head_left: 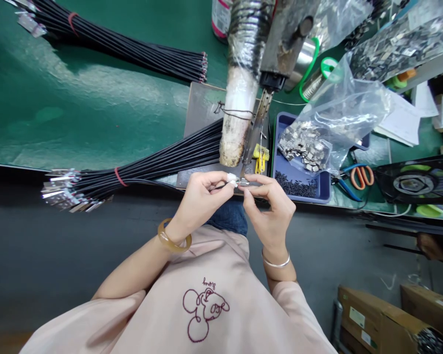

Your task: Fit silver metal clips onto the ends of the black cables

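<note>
My left hand (205,197), with white covers on its fingertips, is closed in a pinch. One black cable (166,184) leads from the near bundle to this hand. Between my two hands sits a small silver metal connector (243,182), pinched by the fingers of my right hand (268,204). The connector touches or nearly touches the left fingertips; the exact joint is hidden. Just above my hands hang a soldering iron (258,125) and a plastic-wrapped hose (239,108). The cable bundle (162,160), tied with a red band, lies on a grey board (203,108).
Another cable bundle (133,46) lies at the back left. On the right is a blue tray (323,189) with a bag of metal shells (306,147) and small black pieces. Pliers (349,189), a fan (413,183) and solder spools (317,81) stand nearby. Cardboard boxes (380,314) are below right.
</note>
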Demonstrator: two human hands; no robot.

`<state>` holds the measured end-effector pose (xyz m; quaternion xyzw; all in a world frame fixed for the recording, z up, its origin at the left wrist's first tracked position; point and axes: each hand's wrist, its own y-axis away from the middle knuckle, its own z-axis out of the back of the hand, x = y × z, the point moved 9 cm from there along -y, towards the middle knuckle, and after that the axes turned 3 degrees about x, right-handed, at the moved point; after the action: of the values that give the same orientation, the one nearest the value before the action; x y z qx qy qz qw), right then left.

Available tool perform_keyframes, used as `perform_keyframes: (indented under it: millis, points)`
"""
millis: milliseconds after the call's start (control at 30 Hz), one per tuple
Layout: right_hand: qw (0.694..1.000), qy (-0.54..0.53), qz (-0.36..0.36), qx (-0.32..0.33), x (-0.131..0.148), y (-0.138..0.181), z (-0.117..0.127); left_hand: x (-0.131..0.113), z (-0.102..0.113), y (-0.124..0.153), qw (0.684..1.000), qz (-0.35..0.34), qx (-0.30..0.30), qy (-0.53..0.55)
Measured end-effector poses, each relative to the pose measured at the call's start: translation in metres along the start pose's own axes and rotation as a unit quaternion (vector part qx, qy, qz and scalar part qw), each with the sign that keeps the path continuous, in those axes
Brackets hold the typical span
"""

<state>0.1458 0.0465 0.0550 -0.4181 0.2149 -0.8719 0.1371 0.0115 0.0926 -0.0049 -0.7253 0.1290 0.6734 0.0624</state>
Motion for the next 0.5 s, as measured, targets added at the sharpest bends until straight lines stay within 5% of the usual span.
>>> perform_keyframes:
  millis: [500]
  points:
    - [1.000,0.009,0.008,0.008,0.0042,0.0027,0.0016,0.0015,-0.0026,0.0006,1.000,-0.011,0.010,-0.009]
